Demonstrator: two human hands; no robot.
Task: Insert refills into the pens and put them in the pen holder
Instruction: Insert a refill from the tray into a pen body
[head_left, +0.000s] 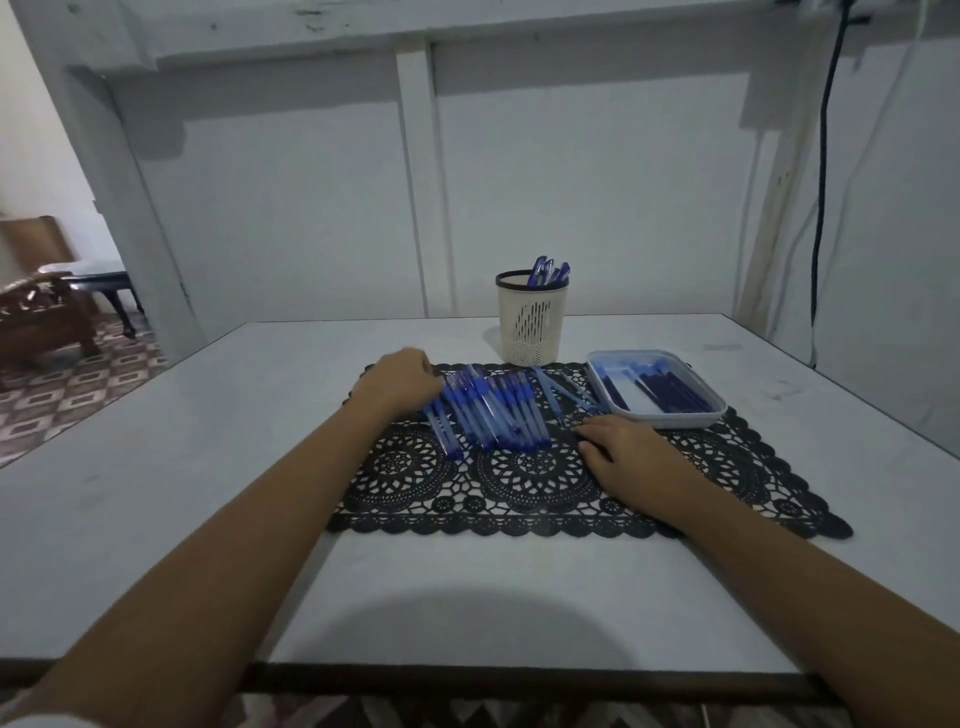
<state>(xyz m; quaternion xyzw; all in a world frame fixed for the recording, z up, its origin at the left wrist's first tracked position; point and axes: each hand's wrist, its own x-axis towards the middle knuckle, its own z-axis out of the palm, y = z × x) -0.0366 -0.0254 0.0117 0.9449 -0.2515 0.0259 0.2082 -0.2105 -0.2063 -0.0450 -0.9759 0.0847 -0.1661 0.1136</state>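
Observation:
Several blue pens (493, 410) lie side by side on a black lace mat (524, 483). My left hand (400, 382) reaches onto the left end of that row, fingers curled over a pen there; whether it grips the pen is hidden. My right hand (623, 452) rests flat on the mat, fingers pointing left, near a few loose thin refills (566, 392). A white tray (660, 415) at the mat's right holds dark refills. Behind the mat stands a cream pen holder (530, 322) with a few blue pens (548, 271) in it.
The white table (171, 467) stretches around the mat, its front edge near me. A wall runs close behind the holder. A black cable (823, 171) hangs at the back right. Wooden furniture (47, 312) stands on patterned floor at the far left.

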